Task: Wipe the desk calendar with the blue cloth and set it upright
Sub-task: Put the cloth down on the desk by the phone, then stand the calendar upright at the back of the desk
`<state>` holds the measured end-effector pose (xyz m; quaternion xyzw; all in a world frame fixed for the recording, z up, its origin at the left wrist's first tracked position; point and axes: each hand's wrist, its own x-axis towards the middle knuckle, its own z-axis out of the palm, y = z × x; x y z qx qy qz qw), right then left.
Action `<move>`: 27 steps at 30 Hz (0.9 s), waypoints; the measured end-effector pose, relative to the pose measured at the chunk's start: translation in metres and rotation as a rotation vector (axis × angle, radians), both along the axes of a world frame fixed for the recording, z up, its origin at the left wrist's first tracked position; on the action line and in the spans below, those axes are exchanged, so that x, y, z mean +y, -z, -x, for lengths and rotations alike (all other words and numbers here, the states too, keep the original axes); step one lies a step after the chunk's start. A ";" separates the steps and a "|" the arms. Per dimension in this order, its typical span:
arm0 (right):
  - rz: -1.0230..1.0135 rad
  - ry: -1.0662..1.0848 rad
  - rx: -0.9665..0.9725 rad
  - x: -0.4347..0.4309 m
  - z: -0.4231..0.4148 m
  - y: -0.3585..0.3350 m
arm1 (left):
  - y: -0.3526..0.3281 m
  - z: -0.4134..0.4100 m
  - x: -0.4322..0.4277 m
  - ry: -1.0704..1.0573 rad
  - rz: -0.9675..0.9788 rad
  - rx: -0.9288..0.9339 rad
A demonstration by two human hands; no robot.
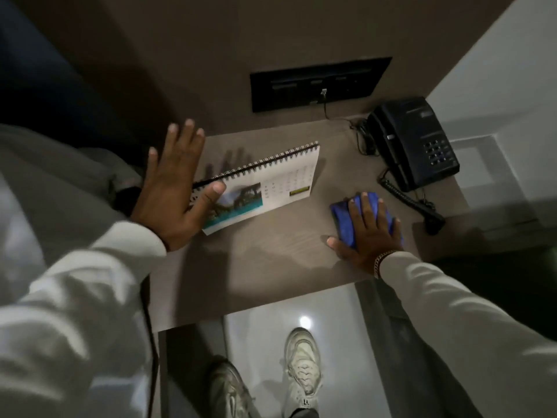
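A spiral-bound desk calendar stands upright like a tent on the brown desk, its picture and date grid facing me. My left hand hovers at the calendar's left end with fingers spread, and the thumb overlaps the page near the binding. To the right, my right hand lies flat, palm down, on a folded blue cloth that rests on the desk. The cloth is apart from the calendar.
A black corded telephone sits at the desk's back right, its coiled cord trailing toward the cloth. A black socket panel is set in the wall behind. The desk's front edge is near me, with shoes on the glossy floor below.
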<state>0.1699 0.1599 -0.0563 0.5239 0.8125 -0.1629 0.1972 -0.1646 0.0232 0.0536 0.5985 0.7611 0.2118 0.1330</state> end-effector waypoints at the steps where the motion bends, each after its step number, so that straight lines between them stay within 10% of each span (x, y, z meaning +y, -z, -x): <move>1: 0.035 0.029 -0.008 0.003 0.006 -0.009 | -0.003 -0.004 -0.006 -0.089 -0.042 -0.084; 10: 0.095 0.458 0.959 0.002 0.105 -0.100 | -0.005 -0.039 -0.012 -0.843 0.031 -1.067; 27: 0.029 0.369 1.059 0.079 0.198 -0.079 | -0.019 0.050 0.063 -0.807 -0.108 -1.061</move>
